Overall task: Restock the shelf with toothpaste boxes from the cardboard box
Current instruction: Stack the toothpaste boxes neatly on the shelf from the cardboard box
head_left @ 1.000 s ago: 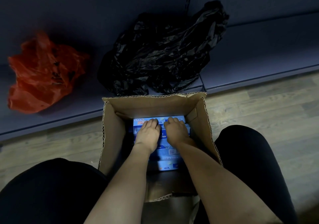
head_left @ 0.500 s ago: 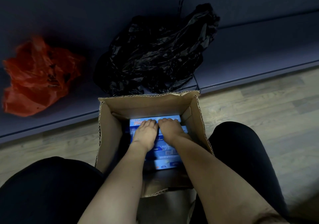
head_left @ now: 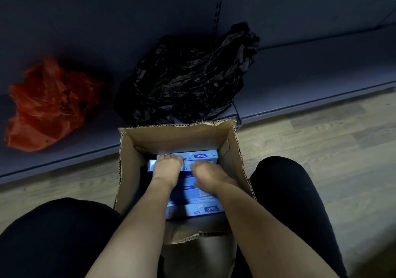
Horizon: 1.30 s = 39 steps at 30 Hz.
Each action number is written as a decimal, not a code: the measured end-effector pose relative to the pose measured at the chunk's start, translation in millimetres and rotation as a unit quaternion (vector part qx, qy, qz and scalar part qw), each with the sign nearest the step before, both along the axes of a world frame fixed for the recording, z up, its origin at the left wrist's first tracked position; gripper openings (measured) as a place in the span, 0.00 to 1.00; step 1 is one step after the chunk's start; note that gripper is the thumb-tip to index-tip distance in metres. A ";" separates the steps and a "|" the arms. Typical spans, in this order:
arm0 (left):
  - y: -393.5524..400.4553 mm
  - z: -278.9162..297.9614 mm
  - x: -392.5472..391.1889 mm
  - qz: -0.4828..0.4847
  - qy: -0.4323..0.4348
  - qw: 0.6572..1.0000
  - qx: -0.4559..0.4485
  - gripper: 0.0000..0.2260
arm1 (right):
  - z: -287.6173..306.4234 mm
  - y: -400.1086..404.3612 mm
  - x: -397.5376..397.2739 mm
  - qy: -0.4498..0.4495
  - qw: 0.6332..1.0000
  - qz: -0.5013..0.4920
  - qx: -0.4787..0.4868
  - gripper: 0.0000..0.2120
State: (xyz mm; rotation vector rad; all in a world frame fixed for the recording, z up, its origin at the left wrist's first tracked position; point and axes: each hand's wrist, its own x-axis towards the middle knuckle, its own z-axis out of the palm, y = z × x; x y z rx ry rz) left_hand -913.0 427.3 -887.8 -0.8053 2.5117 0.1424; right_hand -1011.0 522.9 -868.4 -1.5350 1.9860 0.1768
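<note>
Down inside the cardboard box [head_left: 128, 170] on the floor, both hands sink among the blue toothpaste boxes [head_left: 192, 156], left hand [head_left: 167, 167] and right hand [head_left: 209, 177] curling fingers over one, seemingly to lift it shelfward.

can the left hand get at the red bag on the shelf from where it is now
Probably yes. The left hand is down in the cardboard box on the toothpaste boxes; it would lift out first, then nothing visible blocks the way to the red bag.
</note>
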 end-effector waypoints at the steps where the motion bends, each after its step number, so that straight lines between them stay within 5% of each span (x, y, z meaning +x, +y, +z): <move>1: -0.9 -0.6 2.0 0.001 0.001 1.000 -0.007 0.20 | -1.3 3.0 -0.6 -0.001 0.999 0.030 0.024 0.10; 6: 2.2 0.0 6.7 0.005 0.002 1.000 -0.012 0.25 | -4.1 3.3 0.0 -0.004 0.998 0.052 0.036 0.17; 11: -4.5 3.3 6.6 0.011 0.015 1.000 -0.017 0.22 | -22.8 11.8 10.3 -0.038 0.966 0.072 0.247 0.32; 20: -1.1 0.4 2.0 0.014 0.030 0.999 0.000 0.19 | -44.1 14.0 8.2 -0.037 0.921 0.103 0.375 0.36; 32: -7.7 0.8 2.2 0.004 0.006 1.000 -0.008 0.19 | -33.6 7.1 2.6 -0.099 0.937 0.019 0.335 0.28; 39: -6.2 75.5 15.7 -0.003 -0.004 1.000 -0.016 0.22 | 33.1 0.5 8.1 -0.027 0.975 0.035 0.219 0.25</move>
